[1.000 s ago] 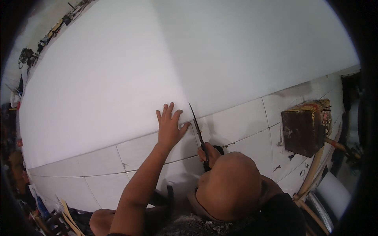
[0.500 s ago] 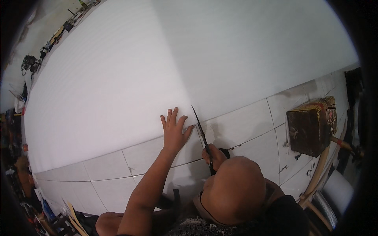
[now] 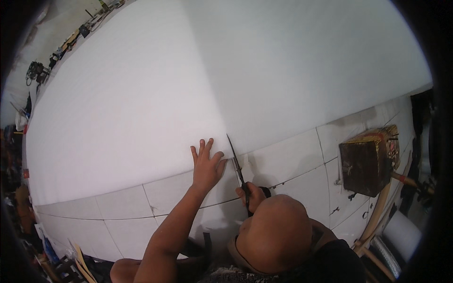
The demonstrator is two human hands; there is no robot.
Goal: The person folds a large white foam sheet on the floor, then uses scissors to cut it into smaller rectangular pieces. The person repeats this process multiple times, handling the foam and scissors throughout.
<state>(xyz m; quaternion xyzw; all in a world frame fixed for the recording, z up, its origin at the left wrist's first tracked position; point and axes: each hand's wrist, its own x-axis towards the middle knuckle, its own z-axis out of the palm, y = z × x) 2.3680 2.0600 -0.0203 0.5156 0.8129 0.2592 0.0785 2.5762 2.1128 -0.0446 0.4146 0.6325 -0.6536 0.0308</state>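
A large white sheet [image 3: 141,94], apparently thin foam, covers most of the floor ahead of me. My left hand [image 3: 206,166] rests on its near edge, fingers spread and palm down. Just right of it, my right hand [image 3: 253,195] grips a pair of dark scissors [image 3: 237,165] by the handles. Their long blades point away from me and cross the sheet's edge, with the tip showing against the white. How far apart the blades are is hard to make out. My bent knee [image 3: 276,231] hides part of the right forearm.
Pale floor tiles [image 3: 122,207] lie between me and the sheet. At the right stands a worn brown box-shaped block [image 3: 363,165], with a wooden handle [image 3: 403,179] beside it. A white roll [image 3: 401,231] lies farther right. Assorted clutter lines the left side.
The whole view has shifted slightly, so the sheet, hands and scissors appear a little lower. Relative to the sheet's edge, both hands and the scissors stay nearly in place.
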